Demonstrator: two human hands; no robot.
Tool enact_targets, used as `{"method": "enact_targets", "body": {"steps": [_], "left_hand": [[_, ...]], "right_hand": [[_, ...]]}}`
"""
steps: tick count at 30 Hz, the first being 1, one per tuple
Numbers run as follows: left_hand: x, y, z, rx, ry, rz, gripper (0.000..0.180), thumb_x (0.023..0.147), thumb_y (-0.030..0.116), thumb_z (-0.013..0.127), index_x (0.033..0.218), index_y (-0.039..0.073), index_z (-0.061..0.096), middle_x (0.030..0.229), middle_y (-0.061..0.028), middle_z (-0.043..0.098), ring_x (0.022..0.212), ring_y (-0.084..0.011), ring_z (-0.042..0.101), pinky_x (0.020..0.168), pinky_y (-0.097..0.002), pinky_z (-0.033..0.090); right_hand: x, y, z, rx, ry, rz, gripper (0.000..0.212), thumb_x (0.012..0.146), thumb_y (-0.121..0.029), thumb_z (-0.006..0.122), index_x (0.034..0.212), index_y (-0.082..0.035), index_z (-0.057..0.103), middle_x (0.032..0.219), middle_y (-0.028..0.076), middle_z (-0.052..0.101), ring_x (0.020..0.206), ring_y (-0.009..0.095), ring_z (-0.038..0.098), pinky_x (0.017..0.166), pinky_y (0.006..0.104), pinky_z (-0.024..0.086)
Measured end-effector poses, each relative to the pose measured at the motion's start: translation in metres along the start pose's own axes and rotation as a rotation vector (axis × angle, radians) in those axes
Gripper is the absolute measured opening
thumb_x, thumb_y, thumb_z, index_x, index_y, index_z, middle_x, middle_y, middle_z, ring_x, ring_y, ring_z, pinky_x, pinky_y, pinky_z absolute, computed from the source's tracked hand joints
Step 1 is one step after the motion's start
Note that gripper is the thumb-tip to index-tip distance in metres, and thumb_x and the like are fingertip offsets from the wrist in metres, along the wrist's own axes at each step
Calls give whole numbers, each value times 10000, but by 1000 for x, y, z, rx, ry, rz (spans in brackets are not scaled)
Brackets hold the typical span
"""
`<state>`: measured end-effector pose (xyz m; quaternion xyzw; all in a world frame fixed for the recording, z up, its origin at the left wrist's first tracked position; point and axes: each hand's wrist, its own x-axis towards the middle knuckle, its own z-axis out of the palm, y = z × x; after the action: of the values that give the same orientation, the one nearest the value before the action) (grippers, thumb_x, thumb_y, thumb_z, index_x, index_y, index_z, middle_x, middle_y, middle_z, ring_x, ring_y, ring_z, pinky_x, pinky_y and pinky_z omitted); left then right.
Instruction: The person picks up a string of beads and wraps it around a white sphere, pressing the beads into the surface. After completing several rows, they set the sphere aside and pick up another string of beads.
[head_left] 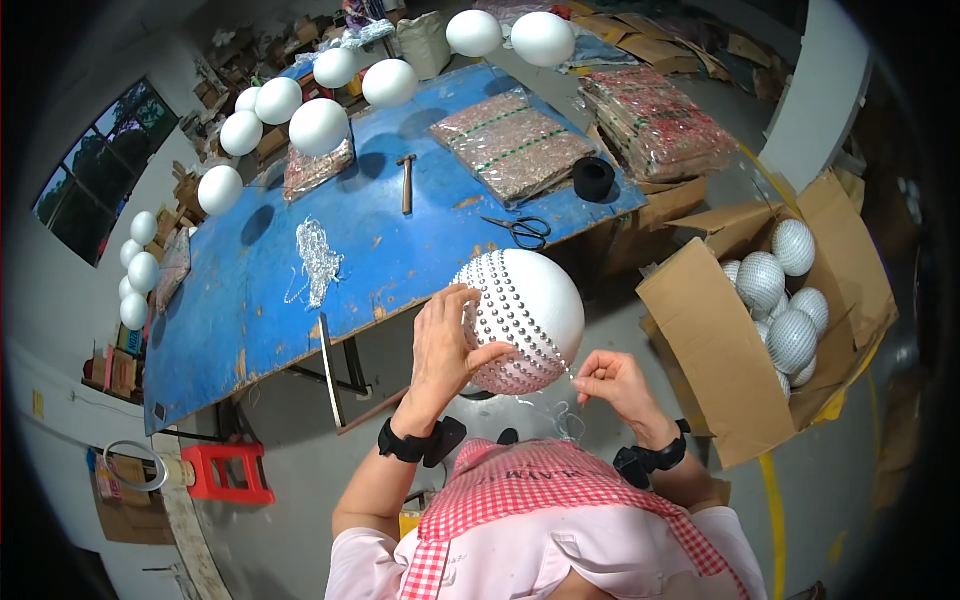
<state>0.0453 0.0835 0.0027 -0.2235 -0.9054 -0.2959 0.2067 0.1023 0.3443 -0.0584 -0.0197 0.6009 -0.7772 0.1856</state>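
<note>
In front of me is a white ball (545,300), its left side wrapped in rows of silver beads. My left hand (440,345) grips that beaded side, fingers on top and thumb across the front. Just right of the ball's lower edge, my right hand (612,383) is closed in a pinch on a thin strand of beads. The strand (560,412) appears to run from the ball and dangle below it, though its detail is too fine to follow. On the blue table beyond lies a tangled heap of silver bead strands (318,262).
The blue table (385,240) carries a hammer (407,185), black scissors (520,231), a black roll (594,179) and plastic-wrapped packs (512,145). Several white balls (319,127) hang above it. At right stands an open carton (715,350) of covered balls; a red stool (228,474) stands at left.
</note>
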Motion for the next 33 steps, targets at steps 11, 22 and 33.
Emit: {"method": "enact_targets", "body": {"steps": [11, 22, 33], "left_hand": [[-3, -9, 13, -139, 10, -181, 749, 679, 326, 848, 1254, 6, 490, 1237, -193, 558, 1169, -344, 533, 977, -418, 428], [8, -8, 1, 116, -22, 30, 769, 674, 391, 828, 1258, -20, 542, 1178, -187, 560, 1053, -341, 536, 878, -419, 444], [7, -8, 12, -69, 42, -163, 737, 709, 337, 819, 1284, 20, 484, 1314, -231, 504, 1215, -375, 489, 998, -441, 407]], "right_hand": [[24, 13, -8, 24, 53, -60, 92, 875, -62, 674, 876, -15, 594, 771, 45, 650, 688, 93, 624, 649, 221, 497], [32, 15, -8, 78, 128, -126, 106, 871, -49, 679, 880, -12, 579, 774, 44, 642, 690, 96, 617, 636, 211, 491], [27, 6, -13, 1, 116, -171, 88, 864, -27, 671, 857, -6, 585, 745, 30, 637, 669, 83, 610, 614, 208, 487]]}}
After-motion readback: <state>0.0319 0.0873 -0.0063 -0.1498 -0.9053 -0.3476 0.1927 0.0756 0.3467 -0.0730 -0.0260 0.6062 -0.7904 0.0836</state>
